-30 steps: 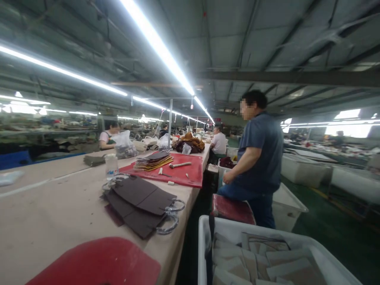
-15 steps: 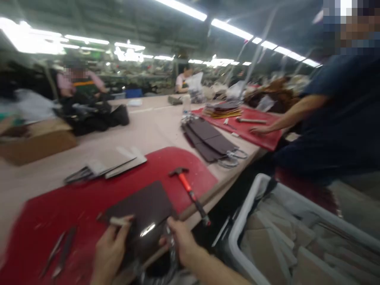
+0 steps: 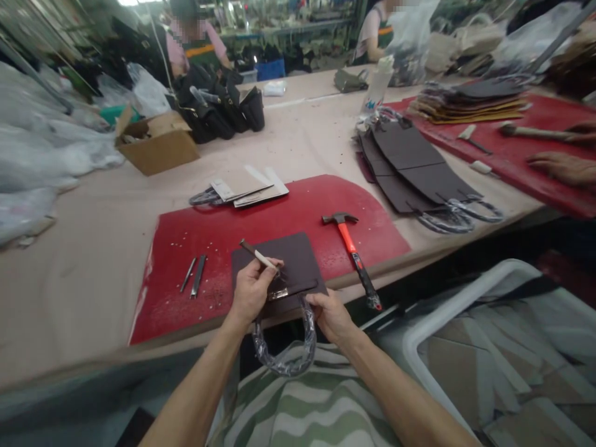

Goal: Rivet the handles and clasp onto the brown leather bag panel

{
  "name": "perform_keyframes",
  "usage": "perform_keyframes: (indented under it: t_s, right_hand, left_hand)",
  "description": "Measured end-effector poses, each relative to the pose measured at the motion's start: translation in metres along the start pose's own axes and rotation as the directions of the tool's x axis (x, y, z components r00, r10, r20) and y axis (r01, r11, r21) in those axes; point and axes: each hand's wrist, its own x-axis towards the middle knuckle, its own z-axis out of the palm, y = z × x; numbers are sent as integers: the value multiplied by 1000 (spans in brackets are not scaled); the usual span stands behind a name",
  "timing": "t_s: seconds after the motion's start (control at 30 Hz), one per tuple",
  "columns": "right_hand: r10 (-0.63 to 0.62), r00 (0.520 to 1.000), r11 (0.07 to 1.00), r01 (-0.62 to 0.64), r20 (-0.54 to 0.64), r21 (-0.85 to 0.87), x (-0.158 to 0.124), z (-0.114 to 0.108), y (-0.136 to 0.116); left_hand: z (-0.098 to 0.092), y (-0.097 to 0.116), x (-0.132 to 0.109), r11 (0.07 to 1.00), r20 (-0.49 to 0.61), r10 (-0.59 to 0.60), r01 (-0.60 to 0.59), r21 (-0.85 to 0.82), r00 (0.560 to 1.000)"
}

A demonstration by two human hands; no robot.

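Observation:
My left hand (image 3: 254, 287) pinches a slim stick-like tool (image 3: 264, 258) with a whitish middle and a dark end, tilted over a dark brown bag panel (image 3: 295, 257). The panel lies on a red mat (image 3: 279, 208) at the table edge, a strap with a shiny metal fitting (image 3: 279, 293) across its lower part. Its handle (image 3: 284, 367), wrapped in clear plastic, hangs towards my lap. My right hand (image 3: 333, 315) grips the panel's lower right edge beside the handle. A claw hammer (image 3: 347, 239) with an orange and black grip lies right of the panel.
Two thin metal tools (image 3: 198, 277) lie left on the mat. Behind are pale-backed panels (image 3: 261, 192), a cardboard box (image 3: 161, 149) and black bags (image 3: 251, 112). More brown panels (image 3: 414, 161) lie right. A co-worker's hand (image 3: 563, 167) rests on another red mat. A white-rimmed bin (image 3: 419, 338) stands below right.
The view has turned down and left and become sharper. Both hands stay at the bag panel, the left still holding the stick-like tool. A co-worker's second hand now shows by the far hammer.

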Motion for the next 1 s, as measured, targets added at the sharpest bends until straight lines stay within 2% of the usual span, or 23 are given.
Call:
perform_keyframes:
  t_s: [0.2, 0.3, 0.5, 0.73, 1.0]
  right_hand:
    - [-5, 996, 999, 8, 86, -33, 1, -1, -1]
    - [-14, 996, 1000, 16, 88, -23, 1, -1, -4]
    - [-24, 992, 1000, 22, 127, 12, 2, 1, -5]
    - [14, 982, 1000, -12, 190, -11, 11, 1, -1]
    - [8, 981, 1000, -3, 196, -28, 16, 7, -2]
  left_hand:
    - [26, 10, 7, 999, 155, -1, 8, -46, 988]
    - [27, 6, 9, 996, 132, -13, 24, -84, 991]
    - [20, 2, 6, 960, 105, -47, 74, -269, 993]
    - [14, 11, 1, 988, 104, -4, 20, -153, 995]
    - [11, 11, 3, 996, 124, 10, 2, -91, 992]
